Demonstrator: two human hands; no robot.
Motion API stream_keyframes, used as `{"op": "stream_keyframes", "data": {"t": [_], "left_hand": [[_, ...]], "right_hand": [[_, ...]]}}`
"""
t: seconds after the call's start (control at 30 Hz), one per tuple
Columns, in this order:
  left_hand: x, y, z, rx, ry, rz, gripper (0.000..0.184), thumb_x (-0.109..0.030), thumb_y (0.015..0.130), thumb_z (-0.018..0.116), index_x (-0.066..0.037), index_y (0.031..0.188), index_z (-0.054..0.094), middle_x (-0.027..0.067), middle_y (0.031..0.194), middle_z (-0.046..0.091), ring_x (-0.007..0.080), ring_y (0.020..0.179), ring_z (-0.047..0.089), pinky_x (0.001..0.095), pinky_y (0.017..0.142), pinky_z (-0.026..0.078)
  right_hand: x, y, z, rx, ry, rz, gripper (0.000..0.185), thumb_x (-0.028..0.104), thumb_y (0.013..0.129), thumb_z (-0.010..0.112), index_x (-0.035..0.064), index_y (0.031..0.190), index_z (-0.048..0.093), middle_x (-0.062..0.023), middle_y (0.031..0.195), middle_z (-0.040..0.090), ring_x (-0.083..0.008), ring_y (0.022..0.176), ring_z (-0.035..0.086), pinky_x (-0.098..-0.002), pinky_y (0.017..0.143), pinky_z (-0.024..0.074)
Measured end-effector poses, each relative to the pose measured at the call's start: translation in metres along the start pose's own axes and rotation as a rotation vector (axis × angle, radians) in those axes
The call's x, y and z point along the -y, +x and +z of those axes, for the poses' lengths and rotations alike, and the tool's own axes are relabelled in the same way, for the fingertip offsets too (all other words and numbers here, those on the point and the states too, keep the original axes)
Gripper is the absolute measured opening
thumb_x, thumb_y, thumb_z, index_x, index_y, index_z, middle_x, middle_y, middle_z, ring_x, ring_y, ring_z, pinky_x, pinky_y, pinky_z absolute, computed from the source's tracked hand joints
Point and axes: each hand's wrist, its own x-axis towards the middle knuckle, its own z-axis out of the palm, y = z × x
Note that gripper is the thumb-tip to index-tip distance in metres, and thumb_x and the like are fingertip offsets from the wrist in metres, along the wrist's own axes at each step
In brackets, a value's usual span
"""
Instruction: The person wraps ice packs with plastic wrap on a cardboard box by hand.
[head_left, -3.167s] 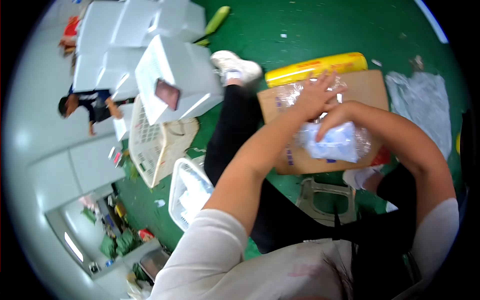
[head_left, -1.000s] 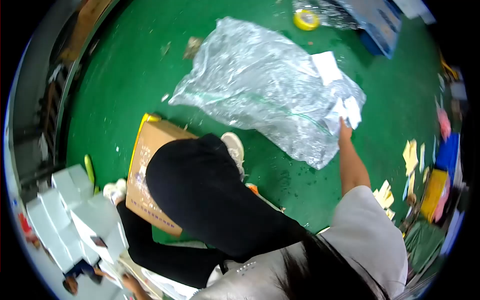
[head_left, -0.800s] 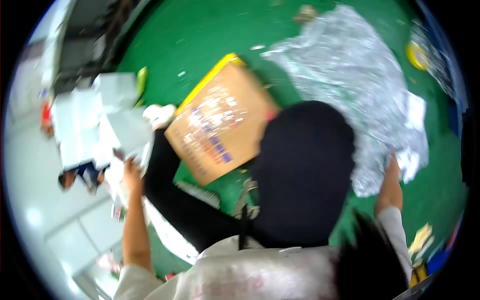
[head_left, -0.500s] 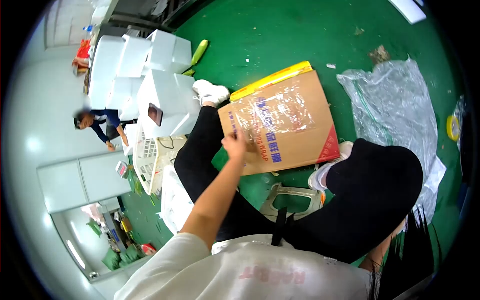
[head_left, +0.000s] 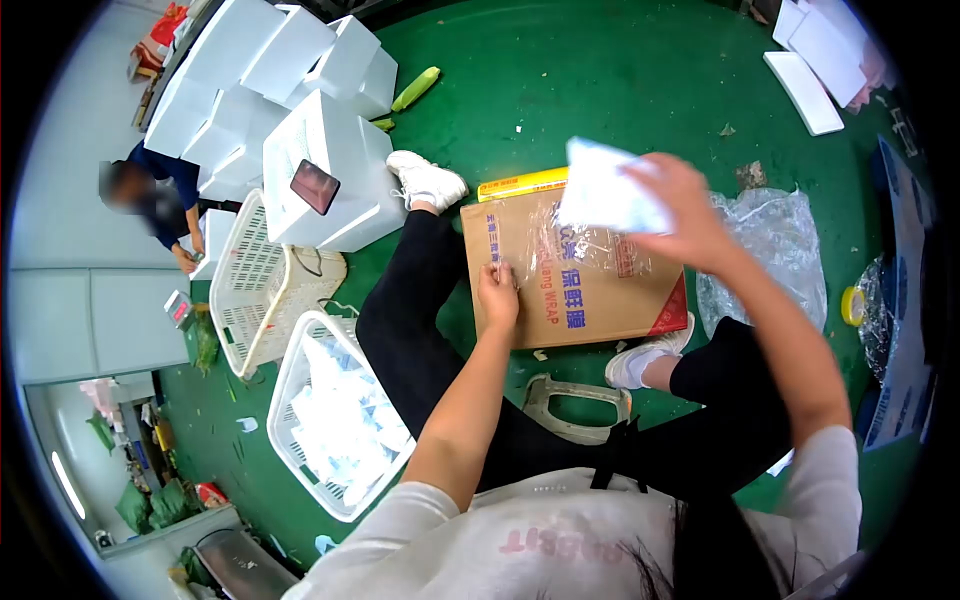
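A cardboard box [head_left: 635, 310] with blue and red print lies on the green floor between my feet, clear film [head_left: 545, 240] spread on its top. Over the box's far right part, my right hand [head_left: 685, 210] grips a white sheet-like piece [head_left: 610, 190]. My left hand [head_left: 498, 292] rests at the left part of the box with its fingers closed by the film's edge; whether it pinches the film is too small to tell. Along the far edge of the box lies a yellow roll box [head_left: 522, 185].
White foam boxes [head_left: 325, 150] with a phone [head_left: 315, 187] stand at left. Nearby are a slatted basket [head_left: 240, 290] and a basket of white packets [head_left: 345, 420]. A stool [head_left: 575, 405] is near my legs, plastic sheeting [head_left: 765, 255] at right. Another person [head_left: 165, 200] works at far left.
My right hand has come from the plastic sheeting at right to above the box, bringing the white piece. My left hand has moved from the foam boxes side onto the box.
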Motion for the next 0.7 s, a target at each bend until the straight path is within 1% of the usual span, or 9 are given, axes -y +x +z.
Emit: {"op": "stream_keyframes", "data": {"t": [0.1, 0.17, 0.3, 0.4, 0.5, 0.53, 0.57, 0.6, 0.7], "left_hand": [[-0.01, 0.002, -0.006, 0.071, -0.108, -0.1, 0.018, -0.018, 0.099, 0.057, -0.003, 0.09, 0.056, -0.003, 0.063, 0.051, 0.0046, 0.05, 0.042, 0.0221, 0.046, 0.034], [-0.022, 0.003, -0.018, 0.186, -0.078, -0.2, 0.019, -0.019, 0.098, 0.059, -0.003, 0.086, 0.058, -0.0037, 0.06, 0.049, 0.0049, 0.047, 0.04, 0.0225, 0.043, 0.032], [-0.03, 0.009, -0.025, 0.25, -0.092, -0.321, 0.022, -0.022, 0.096, 0.063, -0.004, 0.083, 0.063, -0.0039, 0.057, 0.048, 0.0052, 0.043, 0.037, 0.0236, 0.04, 0.029], [-0.033, 0.011, -0.024, 0.228, -0.116, -0.392, 0.024, -0.024, 0.094, 0.066, -0.003, 0.082, 0.065, -0.003, 0.058, 0.05, 0.0056, 0.042, 0.039, 0.0236, 0.04, 0.031], [-0.031, 0.013, -0.02, 0.242, -0.075, -0.403, 0.022, -0.022, 0.093, 0.066, -0.002, 0.084, 0.066, -0.0024, 0.059, 0.051, 0.0067, 0.044, 0.041, 0.025, 0.041, 0.033], [-0.032, 0.013, -0.02, 0.254, -0.054, -0.4, 0.021, -0.02, 0.093, 0.065, -0.002, 0.083, 0.066, -0.0026, 0.059, 0.051, 0.0067, 0.044, 0.041, 0.0253, 0.042, 0.033], [-0.034, 0.013, -0.023, 0.263, -0.034, -0.392, 0.02, -0.019, 0.092, 0.065, -0.002, 0.083, 0.066, -0.0028, 0.059, 0.051, 0.0066, 0.045, 0.041, 0.0255, 0.042, 0.033], [-0.03, 0.016, -0.03, 0.294, 0.062, -0.428, 0.024, -0.022, 0.09, 0.063, 0.0, 0.083, 0.068, 0.0048, 0.062, 0.059, 0.015, 0.049, 0.053, 0.0305, 0.049, 0.043], [-0.004, 0.027, -0.062, 0.204, 0.635, -0.138, 0.028, -0.028, 0.087, 0.062, -0.002, 0.084, 0.071, 0.0141, 0.072, 0.068, 0.0264, 0.063, 0.066, 0.0366, 0.062, 0.051]], "right_hand": [[-0.016, 0.006, 0.129, 0.034, -0.051, -0.126, 0.078, 0.038, 0.068, 0.079, 0.0246, 0.139, 0.051, -0.0184, 0.14, 0.045, -0.036, 0.131, 0.041, -0.051, 0.108, 0.0305], [-0.021, -0.008, 0.17, 0.095, -0.069, -0.003, 0.082, 0.038, 0.068, 0.08, 0.0241, 0.142, 0.047, -0.0185, 0.145, 0.039, -0.0363, 0.135, 0.035, -0.0518, 0.109, 0.0296], [-0.023, -0.036, 0.157, -0.023, 0.019, 0.301, 0.084, 0.045, 0.073, 0.077, 0.0155, 0.144, 0.042, -0.0227, 0.139, 0.047, -0.0393, 0.132, 0.043, -0.0505, 0.105, 0.0383], [-0.031, -0.075, 0.14, 0.066, 0.016, 1.046, 0.082, 0.056, 0.08, 0.066, 0.0063, 0.141, 0.042, -0.0248, 0.121, 0.061, -0.0415, 0.111, 0.06, -0.047, 0.093, 0.0488], [-0.009, -0.072, 0.149, 0.324, -0.169, 1.077, 0.058, 0.056, 0.086, 0.06, 0.0074, 0.117, 0.063, -0.0233, 0.108, 0.067, -0.0407, 0.1, 0.064, -0.0446, 0.085, 0.0503], [-0.02, -0.072, 0.163, 0.419, -0.151, 1.068, 0.053, 0.057, 0.085, 0.059, 0.0049, 0.093, 0.07, -0.021, 0.096, 0.069, -0.0393, 0.094, 0.065, -0.0475, 0.08, 0.0506], [-0.03, -0.075, 0.173, 0.416, -0.098, 0.97, 0.055, 0.056, 0.085, 0.057, 0.0027, 0.089, 0.07, -0.0229, 0.094, 0.069, -0.0398, 0.092, 0.066, -0.0475, 0.08, 0.0508], [-0.037, -0.076, 0.18, 0.406, -0.046, 0.873, 0.057, 0.056, 0.086, 0.056, 0.0005, 0.084, 0.071, -0.0247, 0.091, 0.068, -0.0403, 0.09, 0.066, -0.0474, 0.08, 0.0511], [-0.063, -0.103, 0.158, 0.433, 0.099, 0.798, 0.049, 0.046, 0.084, 0.055, -0.0005, 0.08, 0.071, -0.025, 0.085, 0.068, -0.0396, 0.083, 0.067, -0.0464, 0.075, 0.0517]]}}
